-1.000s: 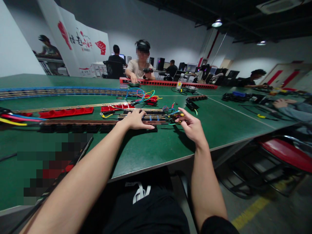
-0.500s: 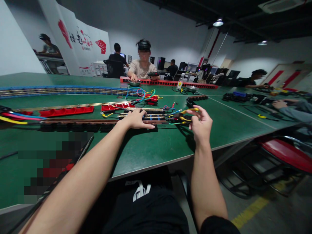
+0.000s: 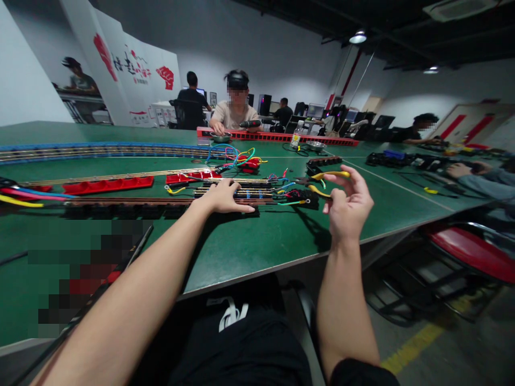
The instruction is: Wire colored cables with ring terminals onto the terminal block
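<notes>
Our left hand (image 3: 223,197) pressed flat, fingers spread, on the dark terminal strip (image 3: 237,194) near the desk (image 3: 249,241) edge, our right hand (image 3: 348,206) raised, pinching yellow-handled pliers (image 3: 322,182) above coloured wires (image 3: 287,195), co-worker (image 3: 235,110) seated opposite.

Left hand (image 3: 223,197) lies flat, fingers spread; right hand (image 3: 349,210) raised, seemingly pinching

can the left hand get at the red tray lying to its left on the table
Probably yes: the left hand rests flat on the black terminal strip, and the red tray lies uncovered on the green table, with only thin rails between.
</notes>
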### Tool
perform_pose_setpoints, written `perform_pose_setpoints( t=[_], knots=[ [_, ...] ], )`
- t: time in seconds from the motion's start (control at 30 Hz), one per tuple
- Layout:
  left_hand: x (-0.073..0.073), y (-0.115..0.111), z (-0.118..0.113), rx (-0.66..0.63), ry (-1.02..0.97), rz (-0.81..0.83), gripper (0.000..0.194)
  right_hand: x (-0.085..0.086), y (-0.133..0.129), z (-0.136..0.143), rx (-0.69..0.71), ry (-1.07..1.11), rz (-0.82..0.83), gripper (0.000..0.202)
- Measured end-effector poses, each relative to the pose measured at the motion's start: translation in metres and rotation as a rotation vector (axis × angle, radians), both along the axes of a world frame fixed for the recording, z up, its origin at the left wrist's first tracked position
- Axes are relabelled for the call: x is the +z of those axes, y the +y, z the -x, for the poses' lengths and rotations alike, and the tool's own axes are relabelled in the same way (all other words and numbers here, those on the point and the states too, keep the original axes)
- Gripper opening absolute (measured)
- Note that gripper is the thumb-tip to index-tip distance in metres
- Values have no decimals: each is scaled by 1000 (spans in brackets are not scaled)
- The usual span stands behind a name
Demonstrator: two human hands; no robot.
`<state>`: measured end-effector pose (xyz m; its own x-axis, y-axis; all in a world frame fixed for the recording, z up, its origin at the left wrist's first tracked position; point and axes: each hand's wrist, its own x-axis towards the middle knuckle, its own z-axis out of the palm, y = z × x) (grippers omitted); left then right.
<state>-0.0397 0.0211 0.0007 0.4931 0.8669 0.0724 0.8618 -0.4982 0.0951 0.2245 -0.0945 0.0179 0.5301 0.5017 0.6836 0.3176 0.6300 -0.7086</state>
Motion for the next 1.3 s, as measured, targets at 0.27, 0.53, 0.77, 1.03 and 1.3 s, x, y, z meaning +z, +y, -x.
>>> perform_pose_setpoints(
  t=[0.27, 0.53, 0.77, 1.03, 1.3],
  knots=[
    [-3, 2, 0, -2, -5, -19, 112, -20, 26, 8, 100, -202, 109, 52],
    [-2, 3, 0, -6, -1, -26, 111, -32, 34, -1, 159, -301, 210, 58],
    [-4, 4, -1, 0, 3, -19, 114, -38, 36, -3, 163, -353, 265, 57],
    [-3, 2, 0, -19, -6, -31, 114, -38, 36, -8, 94, -367, 244, 60],
    [0, 0, -1, -3, 2, -10, 112, -37, 33, -5, 123, -403, 245, 59]
  ],
)
